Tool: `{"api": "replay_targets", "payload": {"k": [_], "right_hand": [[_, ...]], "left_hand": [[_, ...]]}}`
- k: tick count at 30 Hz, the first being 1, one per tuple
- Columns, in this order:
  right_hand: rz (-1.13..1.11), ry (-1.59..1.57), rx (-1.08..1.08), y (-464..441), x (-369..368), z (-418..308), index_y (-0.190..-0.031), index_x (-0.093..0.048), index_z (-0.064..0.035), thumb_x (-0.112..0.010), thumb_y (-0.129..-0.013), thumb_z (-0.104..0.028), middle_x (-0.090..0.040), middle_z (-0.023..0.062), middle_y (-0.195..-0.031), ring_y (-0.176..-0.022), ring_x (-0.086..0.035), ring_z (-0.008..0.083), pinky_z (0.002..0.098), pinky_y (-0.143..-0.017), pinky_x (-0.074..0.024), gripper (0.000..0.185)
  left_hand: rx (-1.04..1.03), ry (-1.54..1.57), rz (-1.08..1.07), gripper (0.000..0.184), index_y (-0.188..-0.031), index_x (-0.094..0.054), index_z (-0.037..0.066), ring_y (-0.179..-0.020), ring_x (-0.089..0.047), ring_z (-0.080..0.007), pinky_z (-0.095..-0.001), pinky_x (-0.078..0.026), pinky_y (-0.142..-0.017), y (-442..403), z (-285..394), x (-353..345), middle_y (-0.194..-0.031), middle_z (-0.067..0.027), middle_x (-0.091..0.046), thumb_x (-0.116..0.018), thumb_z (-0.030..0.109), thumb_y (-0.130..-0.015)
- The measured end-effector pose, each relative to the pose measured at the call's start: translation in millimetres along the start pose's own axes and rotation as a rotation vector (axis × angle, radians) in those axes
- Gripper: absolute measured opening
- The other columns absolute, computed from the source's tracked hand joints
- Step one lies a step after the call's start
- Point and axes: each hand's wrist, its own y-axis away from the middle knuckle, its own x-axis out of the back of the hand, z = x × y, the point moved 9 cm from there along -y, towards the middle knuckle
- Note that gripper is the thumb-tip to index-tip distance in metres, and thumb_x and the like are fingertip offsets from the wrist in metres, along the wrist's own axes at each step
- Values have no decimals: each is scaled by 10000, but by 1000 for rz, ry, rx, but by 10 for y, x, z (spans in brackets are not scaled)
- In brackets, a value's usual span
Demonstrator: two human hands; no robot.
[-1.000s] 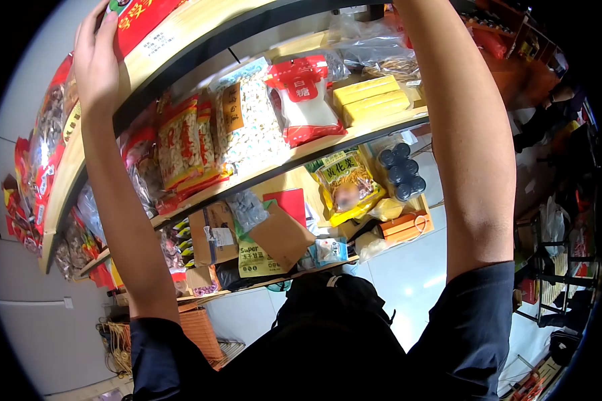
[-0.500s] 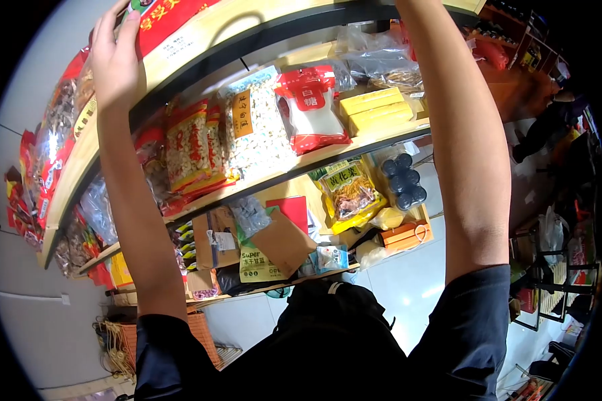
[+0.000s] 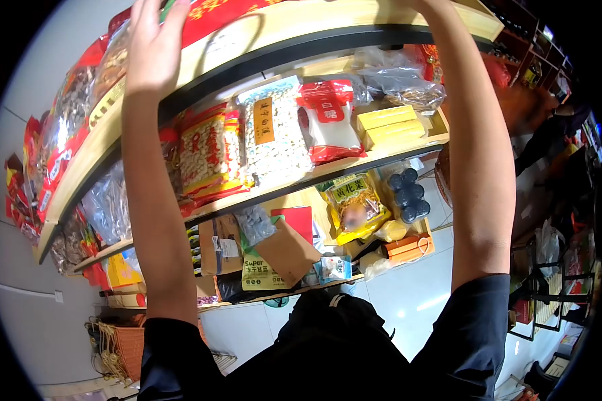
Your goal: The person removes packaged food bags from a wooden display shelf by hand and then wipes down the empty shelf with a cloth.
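My left hand (image 3: 155,50) is at the top left, over the edge of the top shelf (image 3: 274,30), its fingers touching a red package (image 3: 214,15) with yellow characters. Its fingertips are partly cut off by the frame. My right forearm reaches up to the top edge at the right, where the hand lies mostly outside the view and its fingers are hidden. Below the top shelf are a white bag of small pale pieces (image 3: 274,134), a red and white bag (image 3: 331,120) and yellow blocks (image 3: 391,127).
A lower shelf holds a yellow bag (image 3: 354,207), black-capped containers (image 3: 408,194), an orange box (image 3: 408,247) and a brown envelope (image 3: 284,250). Bagged goods line the far left. An orange basket (image 3: 128,347) stands at the lower left. Black racks (image 3: 555,287) are at the right.
My left hand has moved right along the top shelf with the red package beside it. The shelves sit lower and further right in the view.
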Motion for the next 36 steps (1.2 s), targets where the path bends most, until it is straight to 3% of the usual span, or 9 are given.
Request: {"api": "replay_targets", "payload": {"k": [6,9,15,18,21,22,29,33,36], "right_hand": [[-28,140,153,-72,-36,-12,-871,-633,-3,-594,-848,-177,-550,29,-675,-680,-496,113,271,-619,-408,181],[-54,236,129,-76,-26,20,-868,-617,3,-581,-846,-154,-547,25,-707,-732,-481,113,268,-667,-399,163],[-110,213,127,-149,2,183,-909,-574,7,-536,-890,-95,-569,36,-926,-919,-509,132,259,-850,-394,111],[29,-140,-55,-232,193,631,-1190,-561,37,-584,-891,-126,-633,145,-1082,-1024,-587,215,321,-926,-453,341],[-56,24,172,-266,312,479,-1096,-613,-16,-588,-935,-232,-662,83,-936,-817,-592,113,244,-742,-468,271],[31,102,188,-177,373,394,-988,-637,32,-548,-925,-120,-655,68,-931,-886,-570,104,234,-825,-430,187],[580,92,241,1180,491,-389,-828,-533,7,-568,-886,-64,-523,11,-642,-532,-427,57,231,-481,-332,98],[381,107,239,2323,8,-331,-775,-481,-31,-534,-892,-29,-489,10,-680,-569,-388,53,235,-483,-313,129],[63,106,-182,3275,-454,464,-795,-560,-10,-554,-893,-31,-574,33,-715,-643,-515,88,238,-580,-430,100]], "left_hand": [[-234,-29,33,327,-1216,-551,14,-1118,-523,-303,-379,-395,-995,-9,101,-23,-1161,-171,-562,-555,114,-905],[-159,286,-6,325,-1225,-553,22,-1124,-522,-326,-400,-399,-992,10,132,-10,-1169,-193,-554,-540,149,-926],[1,173,-31,386,-1267,-539,38,-1167,-522,-351,-410,-421,-1001,36,101,84,-1249,-196,-525,-535,262,-951],[44,184,-43,412,-1294,-516,54,-1182,-522,-354,-410,-430,-1005,67,115,132,-1285,-199,-505,-523,293,-958],[239,233,-223,435,-1344,-482,95,-1221,-505,-358,-436,-433,-1009,147,103,205,-1339,-194,-476,-495,318,-971],[146,169,-113,441,-1352,-480,101,-1220,-503,-367,-449,-434,-1008,169,142,273,-1346,-190,-474,-491,324,-972],[3,179,7,456,-1339,-497,94,-1197,-505,-399,-486,-439,-1000,154,72,235,-1320,-221,-493,-538,311,-939],[-12,118,17,409,-1299,-528,87,-1095,-553,-349,-453,-481,-928,107,80,194,-1228,-197,-544,-536,298,-949],[-60,47,66,359,-1256,-562,79,-1024,-568,-298,-425,-497,-880,84,91,131,-1145,-173,-572,-539,273,-955]]}}
